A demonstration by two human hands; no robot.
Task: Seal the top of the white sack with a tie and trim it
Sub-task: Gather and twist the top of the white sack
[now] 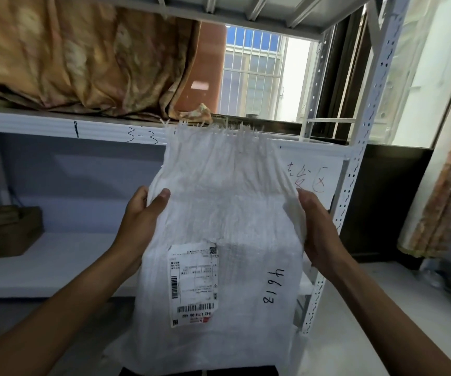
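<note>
A white woven sack [227, 213] stands upright in front of me, its frayed top edge [213, 131] loose and spread wide. A shipping label [193, 283] and the handwritten number 46618 [273, 286] are on its front. My left hand [144, 213] grips the sack's left side below the top, thumb on the front. My right hand [316, 226] grips the right side at about the same height, bunching the fabric. No tie or cutting tool is in view.
A white metal shelf rack [354, 169] stands right behind the sack, its beam marked 3-3 [141, 135]. Patterned cloth [83, 55] lies on the upper shelf. A brown box [7, 232] sits on the lower shelf at left. A barred window [251, 71] is behind.
</note>
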